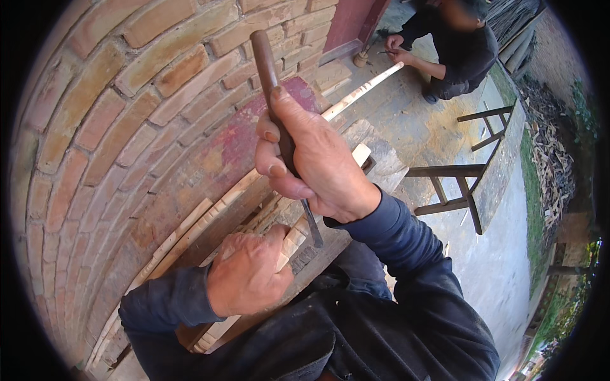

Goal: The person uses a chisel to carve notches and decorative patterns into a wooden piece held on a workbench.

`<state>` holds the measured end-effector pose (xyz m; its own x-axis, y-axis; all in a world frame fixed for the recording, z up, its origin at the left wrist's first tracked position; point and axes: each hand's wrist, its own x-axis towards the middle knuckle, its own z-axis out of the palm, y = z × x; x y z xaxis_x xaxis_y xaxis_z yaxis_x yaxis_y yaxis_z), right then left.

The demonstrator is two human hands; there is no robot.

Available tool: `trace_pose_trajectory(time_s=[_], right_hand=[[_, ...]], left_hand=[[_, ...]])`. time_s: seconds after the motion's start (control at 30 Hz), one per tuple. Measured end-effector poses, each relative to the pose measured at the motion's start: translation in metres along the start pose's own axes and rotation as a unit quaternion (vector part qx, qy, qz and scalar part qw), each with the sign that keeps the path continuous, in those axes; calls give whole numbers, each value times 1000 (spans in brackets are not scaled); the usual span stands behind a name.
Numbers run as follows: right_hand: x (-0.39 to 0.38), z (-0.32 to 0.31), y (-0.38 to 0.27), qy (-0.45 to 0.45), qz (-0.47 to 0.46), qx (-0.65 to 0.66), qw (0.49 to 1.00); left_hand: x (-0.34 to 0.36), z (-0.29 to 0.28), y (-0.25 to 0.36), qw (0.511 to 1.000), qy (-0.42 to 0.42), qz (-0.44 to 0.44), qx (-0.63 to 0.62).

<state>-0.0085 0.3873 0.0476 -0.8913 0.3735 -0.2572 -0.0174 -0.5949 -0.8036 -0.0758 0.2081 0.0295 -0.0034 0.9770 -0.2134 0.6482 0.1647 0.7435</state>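
Observation:
My right hand (321, 159) grips a long tool (265, 60) with a round brown wooden handle and a dark, flat metal blade (314, 232) pointing down beside a pale carved wooden strip (292, 241). My left hand (248, 273) is closed round that strip, below and left of the blade. Under both hands is a worn wooden bench (283, 95) with faded red patches. More pale notched strips (190, 235) lie along it, and a long one (362, 92) extends toward the back.
A brick wall (127, 95) runs along the left. A co-worker (464, 51) in dark clothes crouches at the back, both hands on a small item. At right stands a low wooden bench (476, 197) on paved ground, beside grass and a pile (549, 159) of wood scraps.

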Motion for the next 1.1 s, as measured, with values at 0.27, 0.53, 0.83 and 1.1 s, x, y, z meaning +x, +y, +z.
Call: trace_pose_trajectory(time_s=[0.27,0.53,0.83,1.1], right_hand=[[8,-8,-12,17,-68,95,993],[13,-2,-10,26,-78,82,993],[1,1,2,-6,-32,-47,998],[-27,-33,-27,-75,-93,191,974]], left_hand=[[1,1,-3,999,19,32,-1],[0,-1,-2,1000,3,11,4],[1,-1,-5,1000,8,20,-5],[-1,3,0,1000,16,-18,-7]])
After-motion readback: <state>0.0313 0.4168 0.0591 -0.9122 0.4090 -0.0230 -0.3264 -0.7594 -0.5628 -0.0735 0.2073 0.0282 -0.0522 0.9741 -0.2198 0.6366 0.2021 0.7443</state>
